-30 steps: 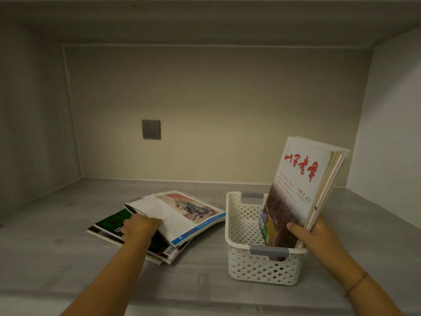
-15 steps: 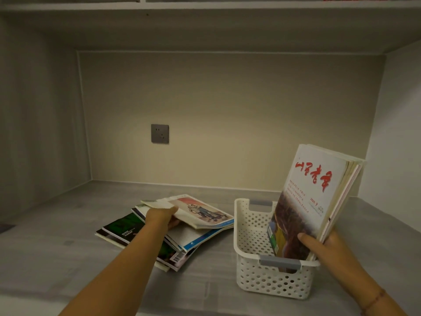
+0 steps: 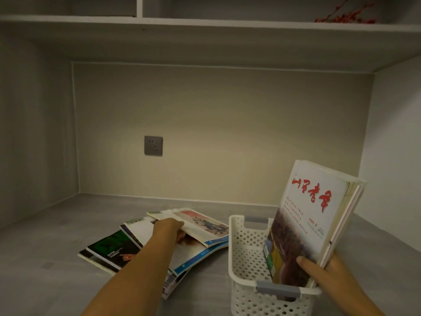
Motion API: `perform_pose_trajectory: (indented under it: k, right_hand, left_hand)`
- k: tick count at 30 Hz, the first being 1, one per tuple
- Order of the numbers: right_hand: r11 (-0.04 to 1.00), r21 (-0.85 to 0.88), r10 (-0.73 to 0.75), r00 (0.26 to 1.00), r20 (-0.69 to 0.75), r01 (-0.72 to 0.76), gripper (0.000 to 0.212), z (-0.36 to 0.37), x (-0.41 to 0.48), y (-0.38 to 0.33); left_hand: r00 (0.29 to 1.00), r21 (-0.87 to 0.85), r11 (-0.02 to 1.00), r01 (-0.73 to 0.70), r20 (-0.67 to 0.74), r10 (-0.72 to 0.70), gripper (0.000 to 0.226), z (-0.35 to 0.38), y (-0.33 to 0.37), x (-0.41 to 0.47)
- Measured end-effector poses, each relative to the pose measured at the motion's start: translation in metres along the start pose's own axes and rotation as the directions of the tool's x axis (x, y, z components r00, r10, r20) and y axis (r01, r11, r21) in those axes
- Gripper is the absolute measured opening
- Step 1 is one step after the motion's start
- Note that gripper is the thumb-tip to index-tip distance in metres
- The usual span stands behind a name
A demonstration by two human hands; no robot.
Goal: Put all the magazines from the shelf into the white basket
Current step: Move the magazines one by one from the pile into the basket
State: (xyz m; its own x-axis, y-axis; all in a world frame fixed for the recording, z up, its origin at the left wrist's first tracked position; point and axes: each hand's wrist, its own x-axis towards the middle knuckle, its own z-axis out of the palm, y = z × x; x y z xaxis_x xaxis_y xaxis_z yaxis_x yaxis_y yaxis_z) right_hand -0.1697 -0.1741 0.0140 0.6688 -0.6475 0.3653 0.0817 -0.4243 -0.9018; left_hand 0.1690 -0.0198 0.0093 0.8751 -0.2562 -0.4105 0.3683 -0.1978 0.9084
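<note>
A loose pile of magazines [image 3: 118,249] lies on the grey shelf left of the white perforated basket [image 3: 247,254]. My left hand [image 3: 169,229] grips the near edge of the top magazine [image 3: 200,225], which is raised off the pile with the fingers under it. Several magazines [image 3: 312,215] with red script on the front cover stand upright in the basket, leaning right. My right hand [image 3: 328,270] holds them at the lower right, thumb on the cover.
A grey wall socket [image 3: 153,145] sits on the back wall. Side walls close the shelf bay left and right. An upper shelf [image 3: 205,23] runs overhead, with red twigs [image 3: 341,15] at its right end.
My left hand has slid its fingers under the top magazine and raised its near edge off the pile. The camera has tilted up, showing the upper shelf. My right hand keeps holding the upright magazines.
</note>
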Motion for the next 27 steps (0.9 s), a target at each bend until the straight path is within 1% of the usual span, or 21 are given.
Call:
perform_pose_trajectory:
  k: [2, 4, 5, 7, 8, 10, 11, 12, 13, 14, 16, 18, 20, 22, 24, 25, 27]
  right_hand:
    - [1.000, 0.024, 0.012, 1.000, -0.002, -0.012, 0.082, 0.000, 0.002, 0.002]
    - [0.999, 0.042, 0.011, 1.000, -0.008, -0.010, 0.083, -0.001, 0.004, 0.002]
    - [0.999, 0.043, 0.008, 1.000, -0.012, -0.008, 0.084, -0.002, 0.005, 0.004]
    - [0.999, 0.051, 0.003, 1.000, -0.021, -0.002, 0.085, -0.003, 0.007, 0.007]
    - [0.998, 0.057, 0.001, 1.000, -0.023, 0.000, 0.086, -0.003, 0.008, 0.008]
    - [0.997, 0.073, 0.001, 0.999, -0.032, 0.001, 0.086, -0.002, 0.009, 0.010]
    - [0.997, 0.083, 0.004, 0.999, -0.036, -0.001, 0.085, -0.001, 0.009, 0.010]
    - [0.996, 0.091, 0.007, 0.999, -0.038, -0.003, 0.085, 0.000, 0.009, 0.011]
    - [0.996, 0.094, 0.008, 0.999, -0.037, -0.005, 0.084, 0.001, 0.008, 0.011]
    - [0.996, 0.086, 0.004, 0.999, -0.041, 0.000, 0.084, 0.001, 0.008, 0.012]
    - [0.998, 0.059, -0.017, 0.998, -0.066, 0.021, 0.080, 0.001, 0.008, 0.010]
    - [0.998, 0.054, -0.013, 0.997, -0.070, 0.017, 0.078, 0.002, 0.006, 0.006]
    - [0.997, 0.070, -0.015, 0.998, -0.055, 0.019, 0.076, 0.002, 0.004, 0.003]
    - [0.997, 0.074, -0.013, 0.999, -0.047, 0.017, 0.073, 0.003, 0.003, 0.001]
    - [0.998, 0.068, -0.009, 0.998, -0.057, 0.013, 0.071, 0.004, 0.001, -0.001]
    - [0.998, 0.065, -0.013, 0.998, -0.062, 0.017, 0.070, 0.004, 0.002, -0.001]
    - [0.998, 0.055, -0.019, 0.998, -0.062, 0.022, 0.069, 0.004, 0.001, 0.000]
  left_hand:
    - [1.000, 0.121, 0.993, 0.011, -0.025, -0.008, 0.037, 0.005, 0.003, 0.003]
    - [1.000, 0.178, 0.984, -0.024, 0.002, 0.024, 0.036, 0.008, 0.006, -0.001]
    - [0.999, 0.129, 0.991, -0.049, 0.030, 0.045, 0.030, 0.008, 0.003, -0.005]
    - [0.992, -0.067, 0.994, -0.089, 0.080, 0.094, 0.012, 0.002, -0.006, -0.013]
    - [0.988, -0.176, 0.981, -0.087, 0.112, 0.108, 0.004, -0.002, -0.012, -0.019]
    - [0.966, -0.401, 0.916, -0.010, 0.233, 0.113, 0.012, -0.012, -0.023, -0.031]
    - [0.956, -0.473, 0.881, 0.036, 0.273, 0.108, 0.012, -0.015, -0.027, -0.036]
    - [0.956, -0.517, 0.853, 0.072, 0.280, 0.090, 0.013, -0.016, -0.031, -0.040]
    - [0.963, -0.542, 0.836, 0.080, 0.258, 0.075, 0.016, -0.015, -0.032, -0.043]
    - [0.973, -0.556, 0.829, 0.059, 0.218, 0.077, 0.022, -0.012, -0.034, -0.044]
    - [0.987, -0.558, 0.829, -0.033, 0.112, 0.115, 0.040, -0.006, -0.034, -0.046]
    - [0.987, -0.518, 0.842, -0.147, -0.020, 0.160, 0.049, -0.003, -0.031, -0.047]
    - [0.960, -0.422, 0.862, -0.281, -0.127, 0.250, 0.047, -0.005, -0.028, -0.054]
    - [0.921, -0.352, 0.852, -0.388, -0.173, 0.349, 0.038, -0.006, -0.020, -0.067]
    - [0.865, -0.276, 0.821, -0.501, -0.208, 0.457, 0.032, -0.004, -0.009, -0.084]
    - [0.823, -0.234, 0.792, -0.565, -0.225, 0.521, 0.031, -0.002, -0.002, -0.093]
    - [0.707, -0.135, 0.699, -0.702, -0.257, 0.659, 0.030, 0.003, 0.011, -0.113]
